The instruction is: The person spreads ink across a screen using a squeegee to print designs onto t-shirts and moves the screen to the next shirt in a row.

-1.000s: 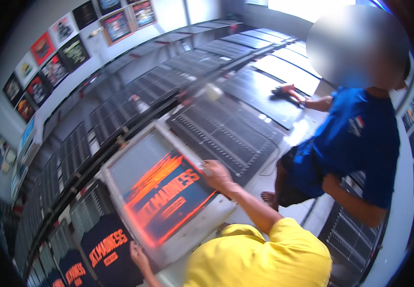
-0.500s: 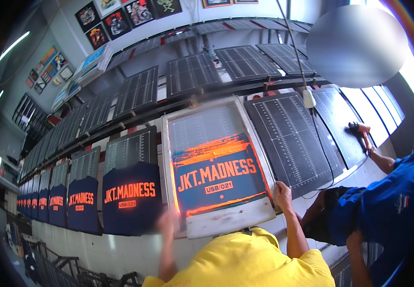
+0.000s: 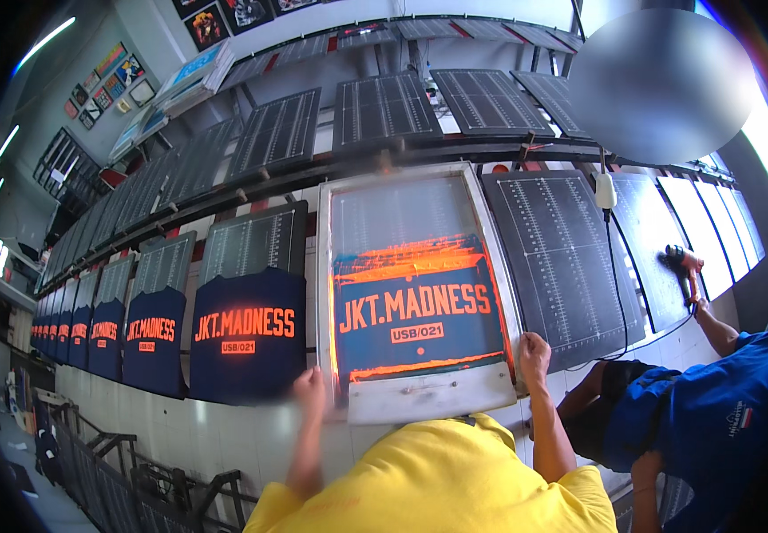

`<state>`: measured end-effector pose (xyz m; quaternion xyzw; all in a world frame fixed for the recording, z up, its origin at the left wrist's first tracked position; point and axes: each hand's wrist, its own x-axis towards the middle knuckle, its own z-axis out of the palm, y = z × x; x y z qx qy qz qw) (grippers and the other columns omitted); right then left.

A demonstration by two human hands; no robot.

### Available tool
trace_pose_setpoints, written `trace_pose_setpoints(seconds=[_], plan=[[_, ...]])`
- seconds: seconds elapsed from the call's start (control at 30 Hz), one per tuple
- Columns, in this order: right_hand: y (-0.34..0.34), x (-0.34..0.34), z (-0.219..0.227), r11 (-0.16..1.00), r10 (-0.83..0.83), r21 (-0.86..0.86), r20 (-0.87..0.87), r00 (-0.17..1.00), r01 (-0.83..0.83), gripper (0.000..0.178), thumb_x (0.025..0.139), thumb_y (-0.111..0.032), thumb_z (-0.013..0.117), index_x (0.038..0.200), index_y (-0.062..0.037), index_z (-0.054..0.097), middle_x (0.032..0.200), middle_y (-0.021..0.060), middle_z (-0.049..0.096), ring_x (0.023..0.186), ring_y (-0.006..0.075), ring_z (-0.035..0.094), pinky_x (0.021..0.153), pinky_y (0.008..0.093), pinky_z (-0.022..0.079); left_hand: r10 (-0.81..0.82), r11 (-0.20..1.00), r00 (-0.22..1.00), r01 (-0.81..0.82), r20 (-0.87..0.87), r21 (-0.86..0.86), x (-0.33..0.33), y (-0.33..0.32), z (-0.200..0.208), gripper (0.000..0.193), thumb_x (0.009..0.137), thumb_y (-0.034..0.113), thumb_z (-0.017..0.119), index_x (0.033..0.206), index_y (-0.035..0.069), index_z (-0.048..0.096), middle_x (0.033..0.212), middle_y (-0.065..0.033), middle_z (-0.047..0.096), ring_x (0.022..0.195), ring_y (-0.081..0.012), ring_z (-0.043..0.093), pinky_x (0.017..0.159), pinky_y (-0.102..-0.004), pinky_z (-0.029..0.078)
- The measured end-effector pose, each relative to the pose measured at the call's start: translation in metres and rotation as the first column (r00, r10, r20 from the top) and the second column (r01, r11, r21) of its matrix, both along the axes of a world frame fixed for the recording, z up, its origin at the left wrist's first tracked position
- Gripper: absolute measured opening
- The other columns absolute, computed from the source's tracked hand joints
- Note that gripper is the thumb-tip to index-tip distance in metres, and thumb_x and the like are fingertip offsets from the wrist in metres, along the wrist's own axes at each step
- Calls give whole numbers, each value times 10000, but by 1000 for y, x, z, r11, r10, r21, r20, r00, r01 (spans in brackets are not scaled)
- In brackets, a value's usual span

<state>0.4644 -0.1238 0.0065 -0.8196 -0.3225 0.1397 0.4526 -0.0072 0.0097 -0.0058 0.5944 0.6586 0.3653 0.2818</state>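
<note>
A screen-printing frame [image 3: 324, 266] with a pale border lies before me. Orange ink smears its mesh above and below a block of orange lettering on dark blue. A white plate [image 3: 428, 396] with small screws crosses its near end. My right hand [image 3: 534, 352] is closed at the frame's lower right edge, the thumb along its side. Beside the lower left edge, my left hand [image 3: 309, 389] is curled into a loose fist, slightly blurred; I see nothing in it. On a board to the left lies a dark blue shirt [image 3: 247, 373] with the same orange print.
More printed shirts [image 3: 153, 364] run along the row at left. A bare black board [image 3: 570, 266] lies right of the frame, under a hanging cable with a white plug box [image 3: 607, 190]. At right, a person in blue [image 3: 695, 391] holds an orange heat gun [image 3: 688, 263].
The whole view has shifted, so the frame and boards sit farther right. My left hand is less blurred. My right hand stays by the frame's right edge.
</note>
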Motion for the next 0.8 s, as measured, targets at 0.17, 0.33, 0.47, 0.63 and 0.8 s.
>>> trace_pose_setpoints(seconds=[0.17, 0.33, 0.47, 0.63, 0.8], plan=[[2, 0, -4, 999, -22, 52, 114, 993, 16, 197, 898, -187, 631, 903, 5, 678, 606, 61, 547, 558, 126, 489, 544, 311, 410, -25, 999, 1000, 25, 3, 27, 0, 6, -6, 407, 945, 257, 567, 699, -53, 473, 561, -144, 363, 529, -185, 354, 518, -402, 313], [4, 1, 26, 989, 114, -122, 231, 966, -87, 257, 904, -225, 600, 991, 5, 674, 939, 171, 677, 836, 337, 657, 760, 390, 504, -17, 999, 998, 15, 55, 28, -1, 7, -3, 304, 961, 237, 576, 856, -45, 612, 634, -135, 563, 560, -186, 496, 562, -333, 423], [-10, -38, 64, 874, 485, -211, 413, 771, -437, 353, 878, -272, 643, 1142, -37, 646, 1171, 135, 639, 1042, 336, 617, 894, 408, 497, -16, 982, 984, -17, 175, 186, -13, -38, 28, 330, 1004, 273, 522, 1109, -14, 645, 916, -65, 698, 753, -156, 651, 658, -285, 495], [-42, -109, 110, 432, 890, -434, 346, 297, -790, 551, 810, -287, 732, 1297, -94, 564, 1353, 83, 552, 1284, 289, 475, 1063, 440, 400, -248, 845, 857, 419, 452, -332, -20, -98, 93, 321, 999, 269, 520, 972, 2, 696, 857, -52, 695, 700, -93, 610, 616, -233, 481], [-19, -114, 102, 360, 902, -471, 397, 171, -806, 486, 725, -120, 652, 1206, -102, 590, 1251, 64, 619, 1144, 271, 567, 933, 434, 474, -480, 516, 653, 750, 586, -413, 22, -130, 40, 350, 1005, 318, 509, 1012, 17, 688, 898, -42, 687, 725, -103, 592, 666, -247, 485]])
